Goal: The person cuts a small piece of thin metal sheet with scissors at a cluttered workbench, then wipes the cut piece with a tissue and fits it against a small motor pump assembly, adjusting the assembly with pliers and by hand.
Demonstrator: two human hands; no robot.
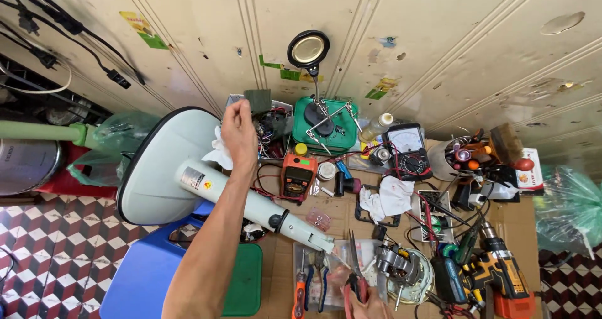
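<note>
Head view, the only view available. The left hand (239,133) is raised over the wide round base (164,162) of a pale fan stand lying on its side, fingers closed on a crumpled white cloth (216,151) pressed against the upper right edge of that base. The grip is tight around the cloth. Below and to the right of it, the stand's column (251,203) runs diagonally down to its open end near the bench's lower middle.

The right hand (367,303) sits at the bottom edge, well apart from the left-hand grip, and is only partly in frame. It holds red-handled scissors (355,275), blades pointing up and nearly closed; fingers appear wrapped on the handles.

Just right of the scissors lies a bare fan motor (401,266) with its shaft exposed. Left of them are pliers (316,284) and a screwdriver (300,291).

Assessment of progress: the motor being off the stand suggests the fan is already taken apart. Wiping of the base appears to be in hand; whether the surface is clean cannot be told. Nothing shows refitting begun.

Further from both grips: an orange multimeter (297,176), a magnifier stand (309,51), a cordless drill (501,275).
</note>
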